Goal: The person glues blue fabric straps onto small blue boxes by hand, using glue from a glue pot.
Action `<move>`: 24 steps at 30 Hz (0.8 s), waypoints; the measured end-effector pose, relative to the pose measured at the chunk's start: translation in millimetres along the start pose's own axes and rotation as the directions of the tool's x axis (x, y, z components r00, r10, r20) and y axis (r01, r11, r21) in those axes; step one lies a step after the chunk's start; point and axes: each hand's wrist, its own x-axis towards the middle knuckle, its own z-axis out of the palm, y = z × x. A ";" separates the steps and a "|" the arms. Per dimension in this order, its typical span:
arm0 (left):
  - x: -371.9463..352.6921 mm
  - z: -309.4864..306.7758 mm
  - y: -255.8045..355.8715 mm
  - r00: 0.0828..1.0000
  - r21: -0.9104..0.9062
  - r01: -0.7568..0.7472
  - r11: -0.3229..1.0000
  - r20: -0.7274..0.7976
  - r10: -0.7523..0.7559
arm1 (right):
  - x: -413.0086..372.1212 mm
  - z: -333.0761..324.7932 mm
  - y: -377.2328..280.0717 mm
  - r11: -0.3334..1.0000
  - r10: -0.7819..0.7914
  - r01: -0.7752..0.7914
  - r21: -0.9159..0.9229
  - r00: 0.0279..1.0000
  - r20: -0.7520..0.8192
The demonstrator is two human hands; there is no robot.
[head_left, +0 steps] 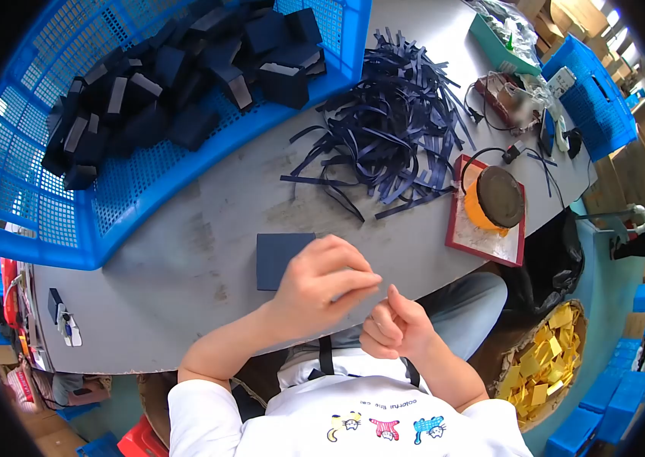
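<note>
My left hand [321,283] is over the right edge of a dark blue square box [277,261] on the grey table. Its fingers are bent and pressed together, and whatever may be between the fingertips is too small to tell. Just to the right, beyond the table's front edge, my right hand [396,326] is curled with the thumb against the forefinger. Nothing can be made out in that pinch. The two hands are close together but apart. A heap of dark blue strips [398,129] lies on the table beyond them.
A blue plastic basket [151,202] of dark boxes fills the back left. On the right, a red-edged tray [482,247] bears an orange pot [481,204] with a brown top. Yellow pieces [547,362] fill a container below the table. The table's front edge [147,372] runs near my arms.
</note>
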 end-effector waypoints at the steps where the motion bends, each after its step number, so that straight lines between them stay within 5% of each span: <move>1: 0.8 5.5 2.0 0.999 0.012 -0.040 0.999 -0.005 0.040 | -0.5 0.6 0.1 0.999 -0.003 0.003 -0.035 1.000 -0.012; 9: 0.7 13.9 6.4 0.988 0.132 -0.147 0.980 0.063 0.140 | -2.5 0.1 2.3 0.995 -0.036 0.020 -0.099 0.985 -0.170; 17: 2.5 23.9 5.8 0.987 0.171 -0.140 0.975 0.104 0.124 | -5.5 1.5 3.0 0.994 0.065 -0.077 -0.084 0.989 -0.133; 22: -2.3 15.1 0.8 0.943 -0.226 0.326 0.918 0.009 -0.332 | -11.1 7.7 -2.1 0.993 0.087 -0.088 -0.081 0.996 -0.023; 24: -5.8 8.7 -0.1 0.923 -0.345 0.385 0.856 0.112 -0.369 | -14.9 9.4 -3.5 0.996 0.082 -0.082 -0.044 0.997 -0.002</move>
